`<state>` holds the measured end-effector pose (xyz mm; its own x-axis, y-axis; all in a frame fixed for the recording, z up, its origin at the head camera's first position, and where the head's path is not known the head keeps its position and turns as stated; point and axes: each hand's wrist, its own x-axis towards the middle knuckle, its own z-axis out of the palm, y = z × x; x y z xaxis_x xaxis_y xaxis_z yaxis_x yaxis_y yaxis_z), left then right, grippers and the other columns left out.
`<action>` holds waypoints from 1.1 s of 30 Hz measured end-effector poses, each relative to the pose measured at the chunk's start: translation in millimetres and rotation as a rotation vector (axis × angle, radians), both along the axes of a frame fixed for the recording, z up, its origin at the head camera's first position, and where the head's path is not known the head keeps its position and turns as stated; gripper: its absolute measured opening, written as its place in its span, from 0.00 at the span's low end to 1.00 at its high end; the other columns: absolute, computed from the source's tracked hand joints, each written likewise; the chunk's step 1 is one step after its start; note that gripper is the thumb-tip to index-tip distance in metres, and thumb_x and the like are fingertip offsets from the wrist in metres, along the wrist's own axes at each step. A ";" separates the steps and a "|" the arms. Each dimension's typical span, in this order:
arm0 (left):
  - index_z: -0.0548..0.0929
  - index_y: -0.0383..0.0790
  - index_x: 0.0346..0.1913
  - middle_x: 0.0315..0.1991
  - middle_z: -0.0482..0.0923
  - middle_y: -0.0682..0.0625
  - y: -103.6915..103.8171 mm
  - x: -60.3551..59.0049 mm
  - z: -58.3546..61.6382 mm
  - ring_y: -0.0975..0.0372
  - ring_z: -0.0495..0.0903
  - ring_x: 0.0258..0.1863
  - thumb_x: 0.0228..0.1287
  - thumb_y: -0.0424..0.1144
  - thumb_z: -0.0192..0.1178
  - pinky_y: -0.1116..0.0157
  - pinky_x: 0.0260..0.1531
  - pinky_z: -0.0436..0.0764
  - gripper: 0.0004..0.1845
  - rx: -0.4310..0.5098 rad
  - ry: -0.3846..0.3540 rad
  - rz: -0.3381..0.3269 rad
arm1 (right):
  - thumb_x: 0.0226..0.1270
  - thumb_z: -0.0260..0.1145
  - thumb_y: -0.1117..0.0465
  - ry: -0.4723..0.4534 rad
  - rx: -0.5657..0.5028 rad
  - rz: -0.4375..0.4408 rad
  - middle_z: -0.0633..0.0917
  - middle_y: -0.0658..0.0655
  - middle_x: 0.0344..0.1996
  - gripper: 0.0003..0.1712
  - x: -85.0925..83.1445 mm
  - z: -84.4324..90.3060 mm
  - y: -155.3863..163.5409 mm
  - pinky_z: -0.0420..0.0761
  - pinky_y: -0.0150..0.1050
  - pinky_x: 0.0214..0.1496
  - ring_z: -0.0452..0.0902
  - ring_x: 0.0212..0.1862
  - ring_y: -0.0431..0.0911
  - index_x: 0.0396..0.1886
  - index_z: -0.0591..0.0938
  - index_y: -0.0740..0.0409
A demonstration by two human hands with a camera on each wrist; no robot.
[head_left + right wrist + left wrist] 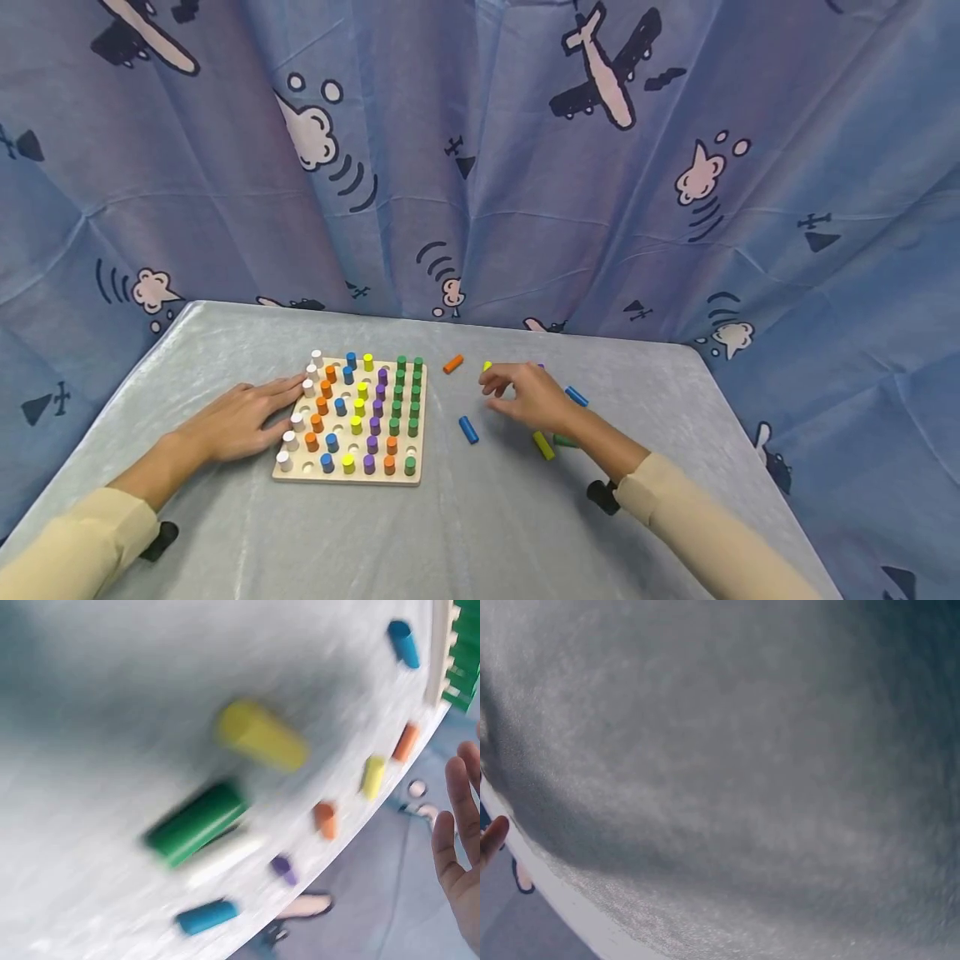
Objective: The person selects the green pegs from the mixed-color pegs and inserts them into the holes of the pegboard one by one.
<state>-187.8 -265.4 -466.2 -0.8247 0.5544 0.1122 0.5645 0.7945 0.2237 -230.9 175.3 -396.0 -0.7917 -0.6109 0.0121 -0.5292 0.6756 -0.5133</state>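
Two hands at a wooden peg board, loose pegs scattered to its right.

The left hand (238, 421) lies flat on the desk (487, 533), fingers straight and slightly spread, tips touching the peg board (350, 477) beside the white pegs (288, 440). The right hand (528, 396) hovers among the loose pegs, fingers relaxed and pinching nothing that shows; a blue peg (468, 429) lies just left of it, an orange peg (453, 363) nearer the curtain, a yellow peg (543, 445) under the wrist. The risk, as I judge it: the round pegs roll easily, so a careless sweep of wrist or sleeve could send one off the desk edge.
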 end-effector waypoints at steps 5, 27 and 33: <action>0.70 0.31 0.71 0.72 0.65 0.39 -0.3 -1.3 -1.0 0.44 0.74 0.63 0.70 0.44 0.57 0.41 0.53 0.73 0.31 -0.005 -0.013 0.004 | 0.62 0.73 0.64 0.020 0.053 -0.058 0.88 0.50 0.38 0.15 0.5 -3.1 32.4 0.81 0.50 0.48 0.83 0.41 0.44 0.48 0.85 0.60; 0.70 0.31 0.70 0.72 0.65 0.38 -0.5 -1.2 -0.3 0.44 0.74 0.63 0.69 0.43 0.57 0.41 0.53 0.74 0.31 0.000 -0.009 -0.005 | 0.56 0.77 0.64 -0.109 0.068 -0.077 0.89 0.49 0.34 0.15 10.2 -32.0 107.7 0.83 0.47 0.42 0.85 0.38 0.42 0.43 0.85 0.60; 0.69 0.31 0.71 0.72 0.65 0.38 -0.9 -1.5 -1.9 0.44 0.74 0.64 0.69 0.43 0.57 0.41 0.53 0.73 0.31 0.004 -0.007 -0.007 | 0.55 0.77 0.64 -0.085 0.086 -0.073 0.88 0.46 0.33 0.14 13.9 -36.6 109.5 0.83 0.47 0.43 0.84 0.38 0.42 0.42 0.85 0.58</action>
